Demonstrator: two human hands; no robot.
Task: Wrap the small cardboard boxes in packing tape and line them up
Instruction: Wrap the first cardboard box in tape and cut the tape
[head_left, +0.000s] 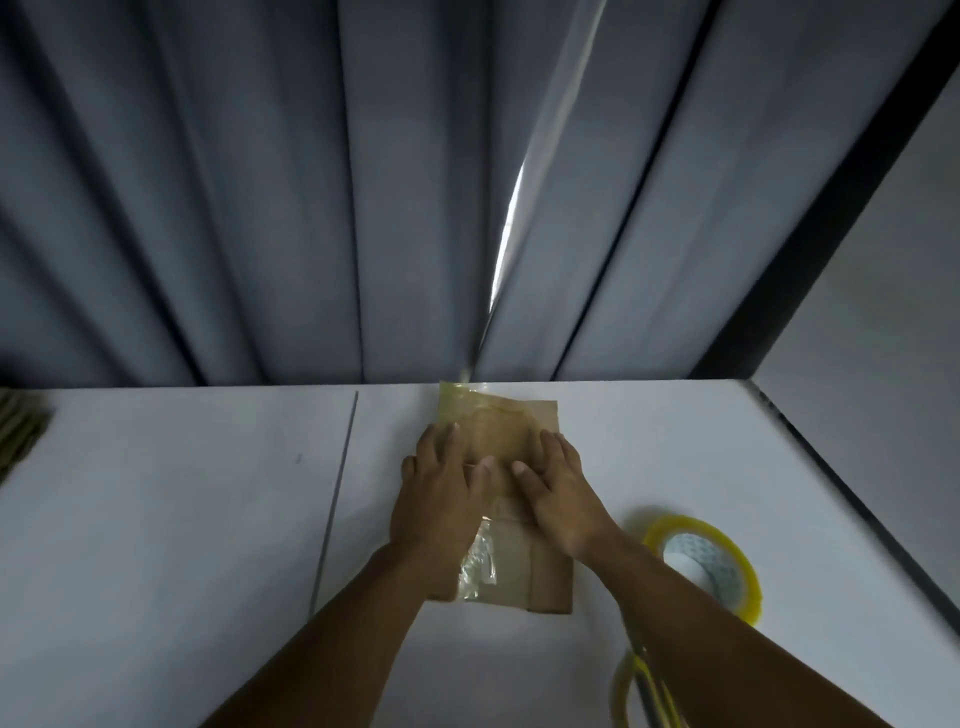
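The cardboard box (543, 579) lies flat at mid-desk (182, 519), its far end glossy with tape, near the grey curtain (260, 208). The left hand (441, 488) and right hand (558, 493) press on it, fingers flat, grasping nothing. The tape roll (698, 564) sits just right; nearer, blurred yellow loops (628, 686), possibly scissors.

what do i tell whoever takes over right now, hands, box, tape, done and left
Left hand and right hand: both flat, pressing tape onto the cardboard box at mid table.
Tape roll lies right of the box.
Done: tape on the box's far half, a crumpled patch nearer.
Left: finish wrapping it, then line up; no other box clearly in view.
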